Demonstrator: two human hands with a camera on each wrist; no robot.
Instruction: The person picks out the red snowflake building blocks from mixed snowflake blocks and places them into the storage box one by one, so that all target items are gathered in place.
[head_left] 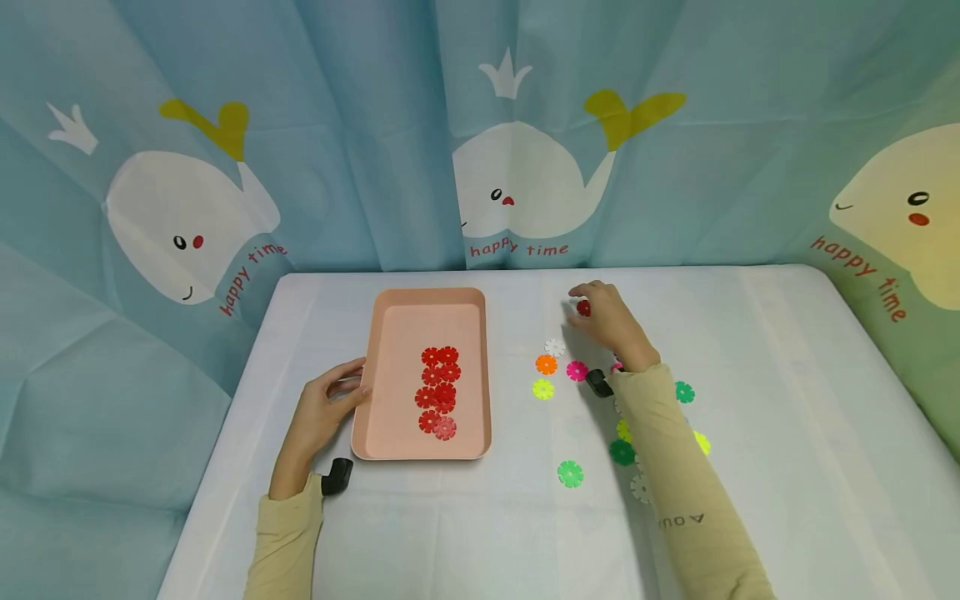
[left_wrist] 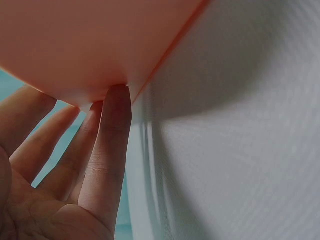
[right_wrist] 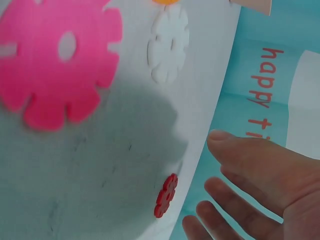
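Resting against the left side of the pink tray (head_left: pixel 420 308) is my left hand (head_left: pixel 321 408). Its fairly straight fingers (left_wrist: pixel 107 150) touch the outer wall in the left wrist view. Inside the tray lie several red flower-shaped plastic discs (head_left: pixel 431 375), some overlapping. My right hand (head_left: pixel 606 321) is over the back of the table, beside a single red disc (right_wrist: pixel 166 195). In the right wrist view that disc lies on the white cloth, apart from the spread fingers. A white disc (head_left: pixel 554 347) and a pink disc (head_left: pixel 577 371) lie close to this hand.
Right of the tray are an orange disc (head_left: pixel 547 364), a yellow disc (head_left: pixel 543 389) and a light green disc (head_left: pixel 570 474). Several more, including a dark green disc (head_left: pixel 622 452), lie around and partly under the right forearm. A whale-print curtain (head_left: pixel 360 167) hangs behind the table.
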